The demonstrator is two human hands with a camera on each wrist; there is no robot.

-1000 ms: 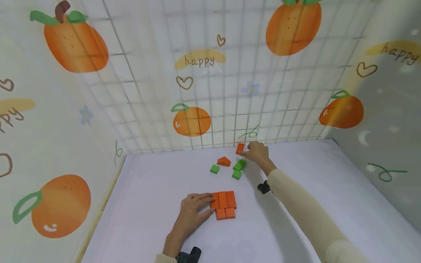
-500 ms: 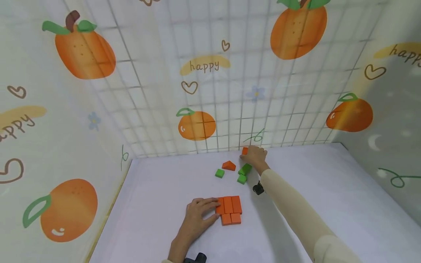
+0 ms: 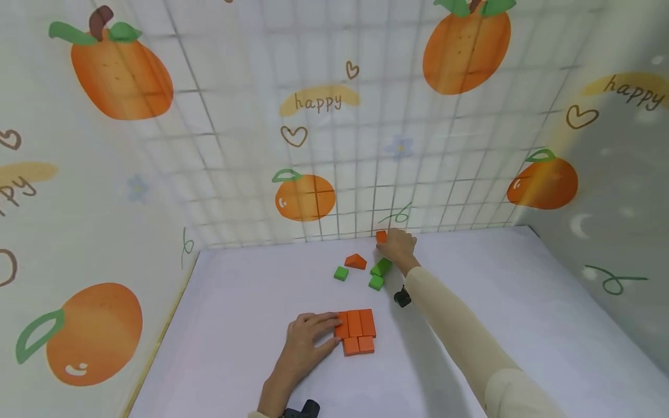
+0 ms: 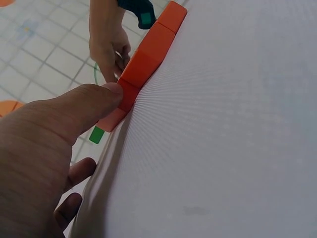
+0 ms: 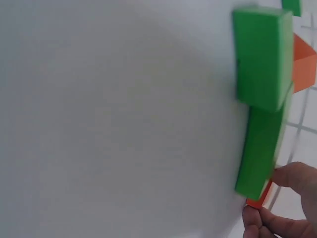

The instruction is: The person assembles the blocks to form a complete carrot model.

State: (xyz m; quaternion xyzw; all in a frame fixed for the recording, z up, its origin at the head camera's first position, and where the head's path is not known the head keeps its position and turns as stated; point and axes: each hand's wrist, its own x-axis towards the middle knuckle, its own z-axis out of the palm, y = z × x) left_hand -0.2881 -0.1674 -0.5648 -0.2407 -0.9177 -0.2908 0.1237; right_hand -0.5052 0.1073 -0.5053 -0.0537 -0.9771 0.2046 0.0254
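My left hand rests at the left side of a flat group of orange blocks, its fingertips on the leftmost long block. In the left wrist view, the thumb touches the group's edge while other fingers are partly hidden behind it. At the back, my right hand pinches an orange block lying close to the wall. Thumb and fingers sit on opposite sides of that block in the right wrist view, where a long green block partly hides it.
Short of the right hand lie a leaning green block and a smaller green one. An orange triangular block and another green block are left of them. Patterned curtain walls bound the white tabletop.
My right hand has come in from the right over the orange block at the back and now covers more of it. The left hand keeps its place at the orange group.
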